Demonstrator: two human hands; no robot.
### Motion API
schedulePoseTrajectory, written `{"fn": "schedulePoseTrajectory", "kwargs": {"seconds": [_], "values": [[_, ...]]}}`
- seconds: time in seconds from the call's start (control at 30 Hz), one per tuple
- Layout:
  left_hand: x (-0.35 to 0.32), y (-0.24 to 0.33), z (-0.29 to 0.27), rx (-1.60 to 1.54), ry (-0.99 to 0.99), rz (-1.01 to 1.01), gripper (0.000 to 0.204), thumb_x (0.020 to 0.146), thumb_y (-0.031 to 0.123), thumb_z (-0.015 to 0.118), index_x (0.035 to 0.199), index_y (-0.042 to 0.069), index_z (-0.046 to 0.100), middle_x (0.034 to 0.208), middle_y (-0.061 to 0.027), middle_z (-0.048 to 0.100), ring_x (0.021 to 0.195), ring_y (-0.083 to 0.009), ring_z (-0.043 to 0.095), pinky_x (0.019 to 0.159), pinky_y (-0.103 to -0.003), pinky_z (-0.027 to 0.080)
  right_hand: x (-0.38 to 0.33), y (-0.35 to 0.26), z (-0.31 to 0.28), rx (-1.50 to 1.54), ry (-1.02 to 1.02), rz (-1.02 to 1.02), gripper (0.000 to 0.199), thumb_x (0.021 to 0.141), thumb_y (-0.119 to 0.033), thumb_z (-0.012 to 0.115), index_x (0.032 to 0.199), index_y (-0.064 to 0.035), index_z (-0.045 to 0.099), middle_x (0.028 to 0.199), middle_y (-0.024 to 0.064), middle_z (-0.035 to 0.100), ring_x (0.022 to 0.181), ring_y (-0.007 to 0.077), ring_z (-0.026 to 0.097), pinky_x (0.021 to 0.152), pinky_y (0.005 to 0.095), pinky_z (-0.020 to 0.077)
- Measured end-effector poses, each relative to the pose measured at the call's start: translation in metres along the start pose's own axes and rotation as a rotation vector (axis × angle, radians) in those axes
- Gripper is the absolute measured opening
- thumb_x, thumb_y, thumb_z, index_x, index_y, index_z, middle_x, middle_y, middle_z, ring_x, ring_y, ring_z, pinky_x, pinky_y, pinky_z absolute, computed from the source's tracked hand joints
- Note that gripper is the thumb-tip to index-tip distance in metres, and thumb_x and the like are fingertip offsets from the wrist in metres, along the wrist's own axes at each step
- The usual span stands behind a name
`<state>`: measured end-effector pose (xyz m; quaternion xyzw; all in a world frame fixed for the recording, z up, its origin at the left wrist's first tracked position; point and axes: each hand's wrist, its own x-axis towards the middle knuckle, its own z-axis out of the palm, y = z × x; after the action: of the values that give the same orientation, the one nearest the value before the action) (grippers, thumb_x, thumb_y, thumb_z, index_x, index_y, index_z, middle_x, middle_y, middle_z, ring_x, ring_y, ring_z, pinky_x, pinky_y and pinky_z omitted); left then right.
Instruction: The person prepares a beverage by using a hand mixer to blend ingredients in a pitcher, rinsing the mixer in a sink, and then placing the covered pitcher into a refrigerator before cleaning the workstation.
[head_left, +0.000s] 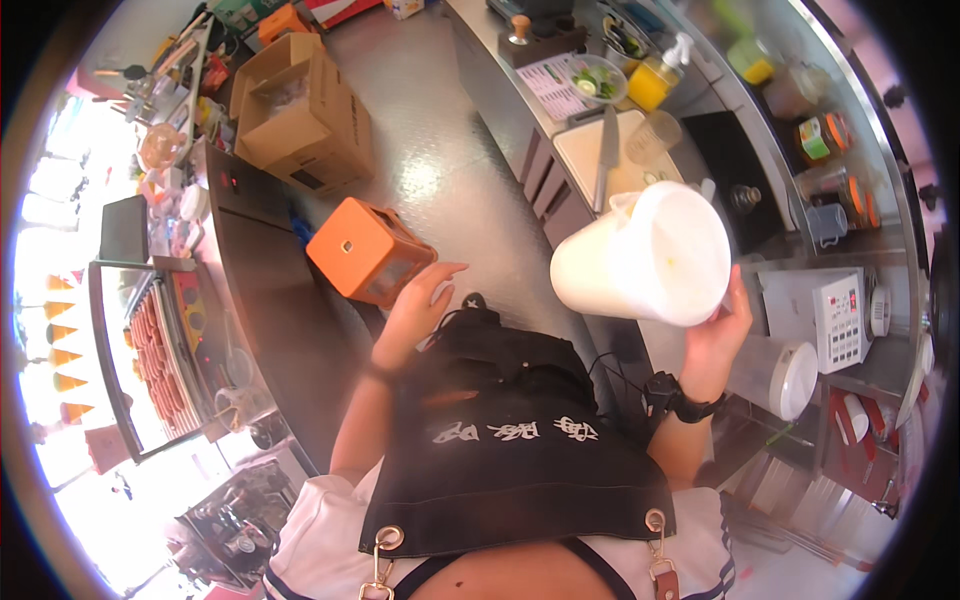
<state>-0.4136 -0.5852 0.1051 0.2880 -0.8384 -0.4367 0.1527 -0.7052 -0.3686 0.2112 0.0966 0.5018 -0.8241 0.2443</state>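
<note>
The right hand (718, 338) is gripping the white pitcher (640, 258) from its side, presumably steadying it; the left hand (414, 312) is hanging empty.

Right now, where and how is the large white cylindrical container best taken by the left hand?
Probably around the side wall of the large white cylindrical container, coming from the left: that smooth, rounded flank faces the left hand unobstructed, while the right hand holds the opposite side near the round end.
</note>
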Motion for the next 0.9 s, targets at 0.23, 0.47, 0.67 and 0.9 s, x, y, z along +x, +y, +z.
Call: {"fn": "schedulePoseTrajectory", "kwargs": {"seconds": [0.23,0.47,0.67,0.9], "values": [[0.066,-0.028,-0.089,-0.202,0.065,-0.170,0.033,0.086,-0.003,0.051,0.118,0.003,0.057,0.103,-0.0106,0.063,0.099,-0.0216,0.061,0.087,-0.030,0.047,0.043,0.044,0.214,0.039,-0.314,-0.002,0.016,0.089,-0.021,0.063,0.080,-0.0074,0.060,0.055,-0.0050,0.046,0.041,0.0051,0.031,0.041,0.0204,0.0246],[0.141,-0.072,-0.157,-0.239,0.300,-0.082,0.034,0.085,-0.003,0.051,0.118,0.004,0.059,0.109,-0.0112,0.064,0.100,-0.0206,0.061,0.086,-0.031,0.046,0.104,0.109,0.394,0.058,-0.492,0.112,0.018,0.083,-0.022,0.069,0.076,-0.0090,0.058,0.049,-0.0051,0.037,0.041,0.0074,0.031,0.044,0.0227,0.0231],[0.222,-0.129,-0.229,-0.206,0.391,-0.159,0.032,0.087,-0.002,0.051,0.118,0.003,0.059,0.110,-0.0104,0.063,0.099,-0.0185,0.060,0.087,-0.030,0.047,0.174,0.172,0.513,-0.016,-0.548,0.151,0.018,0.083,-0.022,0.069,0.076,-0.0086,0.058,0.051,-0.0042,0.039,0.043,0.0076,0.032,0.046,0.0228,0.0250],[0.314,-0.194,-0.306,-0.271,0.486,-0.381,0.034,0.087,-0.003,0.051,0.120,0.002,0.058,0.106,-0.0092,0.065,0.098,-0.0167,0.061,0.089,-0.029,0.046,0.241,0.230,0.656,-0.108,-0.554,0.196,0.016,0.084,-0.021,0.067,0.082,-0.0077,0.059,0.054,-0.0041,0.044,0.044,0.0064,0.032,0.046,0.0230,0.0249]]}}
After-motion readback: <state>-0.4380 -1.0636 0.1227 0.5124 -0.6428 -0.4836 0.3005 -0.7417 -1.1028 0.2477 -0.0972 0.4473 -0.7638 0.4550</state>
